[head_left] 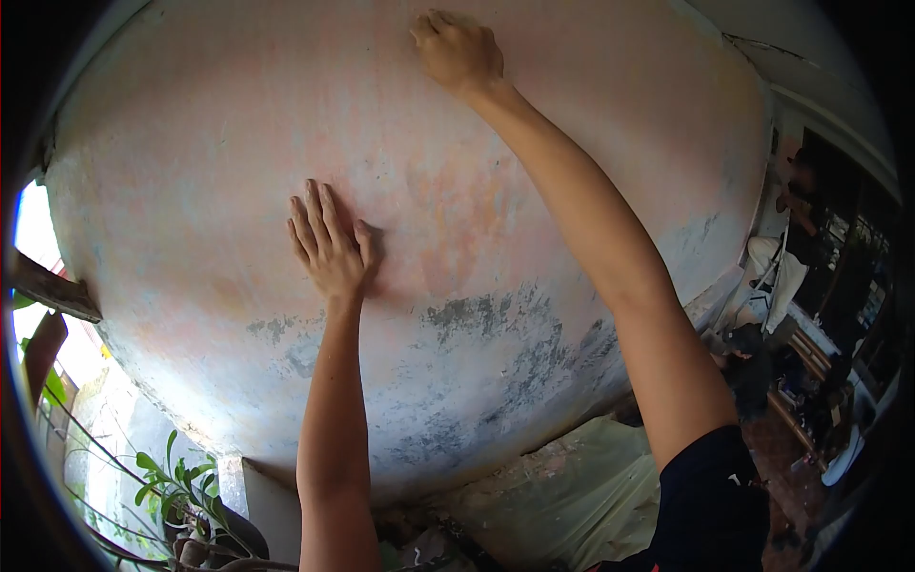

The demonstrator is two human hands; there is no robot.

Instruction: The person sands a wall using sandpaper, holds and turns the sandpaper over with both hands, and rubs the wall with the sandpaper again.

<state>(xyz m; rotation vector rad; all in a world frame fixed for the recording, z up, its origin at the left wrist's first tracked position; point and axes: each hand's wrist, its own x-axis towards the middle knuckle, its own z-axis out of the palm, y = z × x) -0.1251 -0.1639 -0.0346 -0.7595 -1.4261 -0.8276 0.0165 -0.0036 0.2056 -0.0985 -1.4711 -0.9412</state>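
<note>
A faded pinkish wall [210, 143] with worn paint fills most of the view. My left hand [331, 250] lies flat on it near the middle, fingers stretched upward and thumb apart. Higher and to the right, my right hand [459, 55] is raised against the wall with its fingers curled in. Whatever those fingers may hold is hidden beneath them. Below both hands is a band of grey, flaking patches [486, 334].
Leafy plant stems [186, 477] stand at lower left, near a brown wooden piece [57, 286]. A plastic sheet [581, 496] lies along the wall's foot. At right are a person [796, 229] beside a ladder-like frame, another person [746, 367] lower down, and cluttered wooden furniture [810, 353].
</note>
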